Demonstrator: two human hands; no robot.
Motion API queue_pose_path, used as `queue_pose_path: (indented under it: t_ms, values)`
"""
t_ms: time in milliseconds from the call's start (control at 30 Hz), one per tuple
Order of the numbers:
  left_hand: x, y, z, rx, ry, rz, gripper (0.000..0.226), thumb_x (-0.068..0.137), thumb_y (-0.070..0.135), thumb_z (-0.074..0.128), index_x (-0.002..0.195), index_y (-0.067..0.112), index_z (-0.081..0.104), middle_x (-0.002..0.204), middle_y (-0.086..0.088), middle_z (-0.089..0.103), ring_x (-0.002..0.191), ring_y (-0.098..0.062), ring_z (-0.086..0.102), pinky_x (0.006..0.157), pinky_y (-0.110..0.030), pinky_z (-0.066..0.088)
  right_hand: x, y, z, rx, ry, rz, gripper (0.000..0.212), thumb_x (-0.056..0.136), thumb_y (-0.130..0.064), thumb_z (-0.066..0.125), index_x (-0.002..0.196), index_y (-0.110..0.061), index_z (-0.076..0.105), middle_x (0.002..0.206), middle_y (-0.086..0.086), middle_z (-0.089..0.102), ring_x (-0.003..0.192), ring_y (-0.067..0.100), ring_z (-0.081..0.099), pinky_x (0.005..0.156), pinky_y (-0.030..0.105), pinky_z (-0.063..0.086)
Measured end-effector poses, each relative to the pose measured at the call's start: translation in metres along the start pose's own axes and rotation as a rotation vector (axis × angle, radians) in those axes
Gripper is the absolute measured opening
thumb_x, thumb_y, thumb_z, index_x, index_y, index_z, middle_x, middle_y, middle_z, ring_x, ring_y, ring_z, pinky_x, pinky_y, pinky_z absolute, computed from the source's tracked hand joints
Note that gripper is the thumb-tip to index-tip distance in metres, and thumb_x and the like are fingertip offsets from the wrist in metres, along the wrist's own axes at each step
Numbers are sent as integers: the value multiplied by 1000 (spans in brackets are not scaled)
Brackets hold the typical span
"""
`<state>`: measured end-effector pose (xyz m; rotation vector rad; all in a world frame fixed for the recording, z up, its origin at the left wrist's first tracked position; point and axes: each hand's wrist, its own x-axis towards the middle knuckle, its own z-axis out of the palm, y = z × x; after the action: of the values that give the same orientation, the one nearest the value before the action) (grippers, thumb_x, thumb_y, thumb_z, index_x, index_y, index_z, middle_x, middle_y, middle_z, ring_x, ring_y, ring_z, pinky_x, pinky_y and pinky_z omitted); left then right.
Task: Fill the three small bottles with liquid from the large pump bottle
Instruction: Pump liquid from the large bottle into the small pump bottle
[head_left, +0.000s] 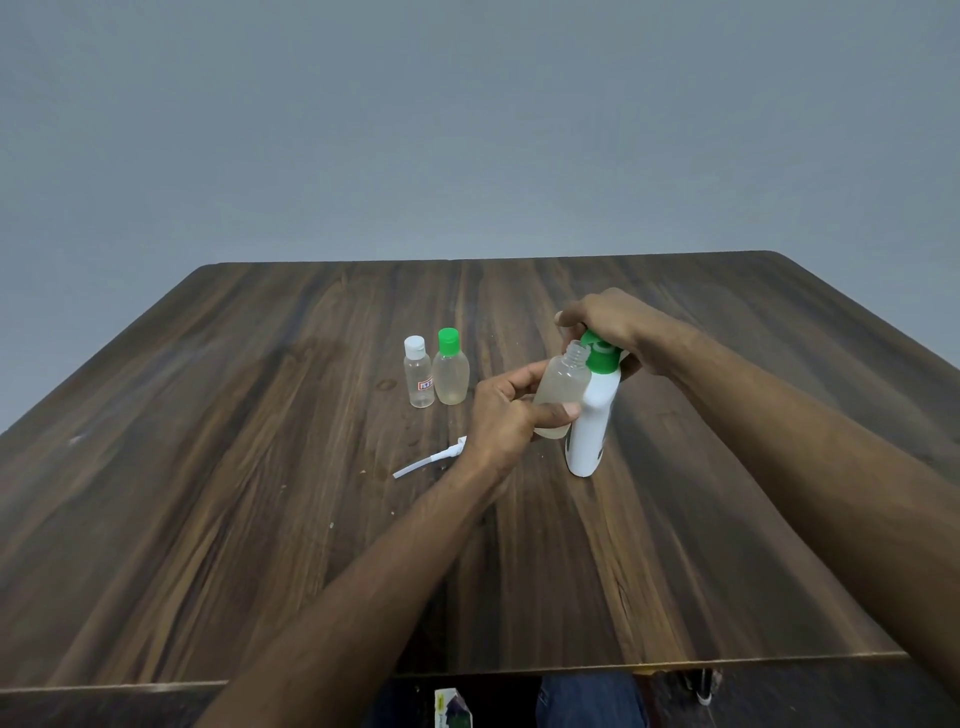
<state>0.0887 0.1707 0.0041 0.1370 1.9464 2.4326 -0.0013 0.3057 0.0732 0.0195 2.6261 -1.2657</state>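
The wooden table (260, 467) carries all items.

The large pump bottle (592, 415) stands right of centre, base on the table. Its long axis is near vertical, with the green pump head uppermost and the top leaning slightly to the right. It looks like rigid white plastic and, judged by its bulk, is the heaviest item; hold it at the shoulder or press on the pump top. The right hand (605, 325) is curled over the pump head from above, with its fingers closed around it.

The open small bottle (560, 392) is held touching the left side of the pump bottle. Its threaded neck points up and slightly right, just beside the pump head. The bottle is translucent and appears partly filled. It is probably light and thin-walled, and slippery if wet; grip it at mid-body. The left hand (506, 410) grips its body between thumb and fingers.

Two capped small bottles stand upright and touching, to the left: a green-capped bottle (450, 374) and a white-capped bottle (418, 373).

A white dip-tube piece (426, 460) lies flat near the left wrist.
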Motion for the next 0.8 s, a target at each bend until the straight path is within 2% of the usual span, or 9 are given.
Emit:
queue_pose_path:
  t_ms: [133, 233, 367, 467, 533, 700, 800]
  values:
    - [-1, 1, 1, 0, -1, 4, 47, 72, -8, 71, 114, 11, 67, 93, -3, 71, 76, -7, 65, 61, -21, 53, -2, -1, -4, 58, -32, 11, 35, 89, -52, 64, 80, -18, 59, 82, 6, 68, 69, 26, 66, 70, 38, 57]
    - [-1, 1, 1, 0, 4, 3, 47, 72, -8, 71, 115, 11, 67, 94, -4, 71, 77, -8, 65, 61, -21, 52, -3, -2, -5, 57, -48, 20, 37, 87, -54, 65, 77, -20, 56, 76, 4, 66, 64, 24, 64, 66, 35, 55]
    - [0, 0, 0, -4, 7, 0, 47, 71, -9, 71, 113, 11, 68, 91, -3, 72, 75, -8, 65, 61, -21, 52, -4, -2, -3, 31, -32, 14, 30, 93, -42, 61, 82, -14, 63, 81, 7, 69, 69, 25, 65, 68, 37, 54]
    - [0, 1, 0, -8, 4, -3, 47, 71, -10, 70, 113, 11, 68, 89, -2, 71, 73, -8, 65, 60, -21, 52, -5, -1, -1, 7, -8, -6, 26, 95, -29, 56, 74, -13, 61, 80, 9, 66, 68, 26, 62, 68, 36, 53]
    - [0, 1, 1, -4, 2, -4, 47, 71, -10, 70, 113, 11, 68, 88, -2, 71, 73, -8, 65, 59, -21, 52, -5, -1, -1, 4, 3, -6, 25, 93, -28, 56, 73, -13, 61, 82, 10, 66, 69, 27, 62, 68, 37, 53]
    - [-1, 3, 2, 5, 2, -1, 46, 71, -9, 71, 113, 12, 68, 91, -3, 71, 74, -8, 65, 60, -21, 52, -5, -3, -5, 51, -43, 22, 32, 88, -48, 65, 79, -18, 59, 81, 5, 68, 67, 25, 66, 68, 36, 56]
    - [-1, 3, 2, 8, -4, 1, 46, 71, -9, 70, 111, 12, 68, 87, 0, 71, 72, -6, 65, 60, -21, 53, -3, -1, -5, 58, -49, 32, 33, 88, -50, 66, 80, -19, 59, 82, 5, 69, 67, 25, 66, 68, 36, 56]
